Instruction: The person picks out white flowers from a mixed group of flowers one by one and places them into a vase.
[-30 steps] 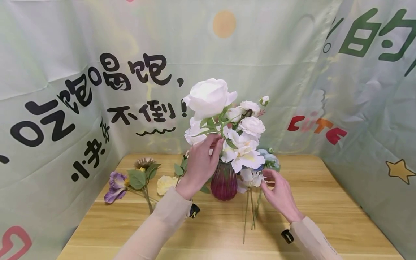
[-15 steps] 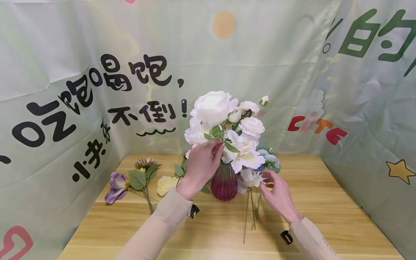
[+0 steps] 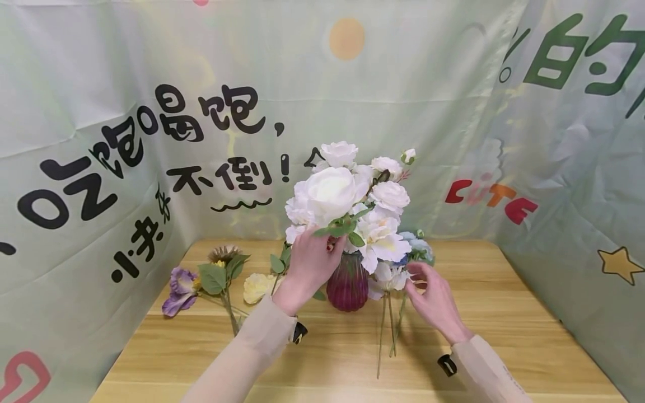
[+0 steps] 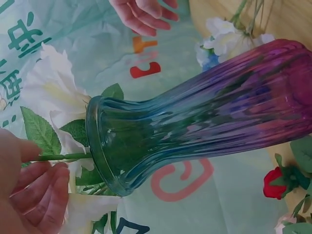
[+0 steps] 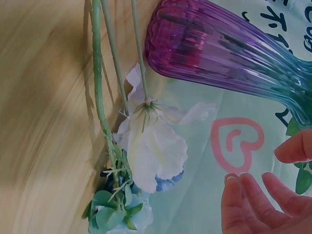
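My left hand (image 3: 313, 262) pinches the green stem (image 4: 66, 157) of a large white rose (image 3: 330, 193), just outside the mouth of a ribbed glass vase (image 4: 195, 122). The stem runs into the vase, whose colour shifts from teal at the neck to magenta at the base. More white blossoms (image 3: 390, 195) fill the vase and hide its rim in the head view. My right hand (image 3: 434, 296) hovers beside the vase with fingers loosely bent and nothing between them. Nearest to it lies a white flower (image 5: 155, 141) with thin stems on the table.
Pale blue flowers (image 3: 419, 247) lie behind the right hand. On the left of the wooden table (image 3: 322, 358) are a purple flower (image 3: 180, 291), a brown sunflower (image 3: 224, 254) and a yellow bloom (image 3: 258, 287). A red rosebud (image 4: 274, 183) lies near the vase. Printed cloth surrounds the table.
The left hand has moved down, lowering the large white rose into the bouquet and uncovering a white bloom behind it. The right hand has stayed almost still.
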Demonstrator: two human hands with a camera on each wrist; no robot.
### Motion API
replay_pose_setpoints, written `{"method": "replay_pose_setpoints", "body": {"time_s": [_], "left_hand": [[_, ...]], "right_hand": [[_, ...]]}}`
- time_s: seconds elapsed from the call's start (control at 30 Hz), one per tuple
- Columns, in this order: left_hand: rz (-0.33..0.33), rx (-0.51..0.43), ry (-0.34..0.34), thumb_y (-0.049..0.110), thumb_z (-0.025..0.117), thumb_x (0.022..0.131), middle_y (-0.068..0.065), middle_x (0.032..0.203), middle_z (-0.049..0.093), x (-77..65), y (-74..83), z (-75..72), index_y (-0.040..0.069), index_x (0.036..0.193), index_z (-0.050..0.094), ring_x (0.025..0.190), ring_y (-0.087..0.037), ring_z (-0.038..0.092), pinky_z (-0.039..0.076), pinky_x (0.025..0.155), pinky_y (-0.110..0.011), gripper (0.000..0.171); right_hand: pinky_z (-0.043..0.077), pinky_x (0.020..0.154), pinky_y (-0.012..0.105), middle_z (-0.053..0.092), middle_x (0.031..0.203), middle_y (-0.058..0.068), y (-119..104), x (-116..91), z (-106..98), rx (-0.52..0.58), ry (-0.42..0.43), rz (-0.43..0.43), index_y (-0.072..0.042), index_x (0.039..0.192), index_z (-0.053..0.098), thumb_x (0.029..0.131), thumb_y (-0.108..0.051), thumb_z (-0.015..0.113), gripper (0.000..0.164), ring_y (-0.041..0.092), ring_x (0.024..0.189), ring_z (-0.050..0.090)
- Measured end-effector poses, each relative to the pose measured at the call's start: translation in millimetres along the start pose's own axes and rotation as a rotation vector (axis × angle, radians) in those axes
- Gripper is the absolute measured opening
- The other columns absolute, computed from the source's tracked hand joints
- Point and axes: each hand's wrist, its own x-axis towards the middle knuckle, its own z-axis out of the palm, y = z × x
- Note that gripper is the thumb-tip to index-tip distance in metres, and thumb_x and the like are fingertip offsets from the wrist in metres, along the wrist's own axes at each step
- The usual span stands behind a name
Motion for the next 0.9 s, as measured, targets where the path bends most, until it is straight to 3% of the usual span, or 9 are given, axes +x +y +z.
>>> {"method": "replay_pose_setpoints", "body": {"time_s": [0.23, 0.43, 0.57, 0.73, 0.9], "left_hand": [[-0.007, -0.140, 0.082, 0.020, 0.061, 0.090, 0.003, 0.064, 0.058, -0.8, 2.5, -2.3, 0.013, 0.084, 0.063, 0.052, -0.008, 0.052, 0.042, 0.044, -0.024, 0.009], [-0.026, -0.215, 0.132, 0.016, 0.067, 0.082, 0.001, 0.066, 0.060, 3.2, 6.2, -2.5, 0.012, 0.080, 0.061, 0.050, -0.007, 0.053, 0.043, 0.045, -0.020, 0.007], [-0.034, -0.204, 0.145, 0.011, 0.068, 0.076, 0.000, 0.061, 0.059, 6.7, 8.2, -0.6, 0.012, 0.074, 0.060, 0.046, -0.006, 0.048, 0.040, 0.043, -0.023, 0.008], [-0.064, -0.201, 0.126, 0.015, 0.068, 0.078, 0.006, 0.054, 0.061, 10.4, 10.0, 1.4, 0.013, 0.085, 0.069, 0.043, -0.001, 0.049, 0.040, 0.042, -0.023, 0.007], [-0.113, -0.162, 0.081, 0.016, 0.068, 0.078, 0.011, 0.042, 0.050, 10.1, 8.6, 3.4, 0.015, 0.087, 0.070, 0.038, 0.000, 0.042, 0.033, 0.037, -0.021, 0.010]], "right_hand": [[0.056, 0.076, 0.045, 0.062, 0.110, 0.018, 3, 1, -2, -0.005, 0.020, -0.009, 0.001, 0.122, 0.054, 0.085, 0.001, 0.058, 0.037, 0.030, 0.091, 0.063], [0.056, 0.074, 0.042, 0.062, 0.108, 0.016, 3, 1, -3, -0.020, 0.023, -0.006, -0.001, 0.121, 0.054, 0.085, 0.000, 0.058, 0.036, 0.029, 0.090, 0.063], [0.056, 0.072, 0.042, 0.063, 0.108, 0.016, 2, 2, -3, -0.034, 0.027, -0.006, -0.002, 0.121, 0.054, 0.086, -0.001, 0.058, 0.035, 0.029, 0.090, 0.062], [0.056, 0.073, 0.042, 0.062, 0.110, 0.017, 2, 1, -3, -0.031, 0.018, -0.002, -0.001, 0.122, 0.054, 0.086, -0.002, 0.058, 0.036, 0.029, 0.091, 0.062], [0.056, 0.074, 0.043, 0.062, 0.111, 0.018, 2, 2, -3, -0.031, 0.006, -0.016, 0.000, 0.122, 0.053, 0.086, -0.001, 0.058, 0.037, 0.029, 0.091, 0.062]]}}
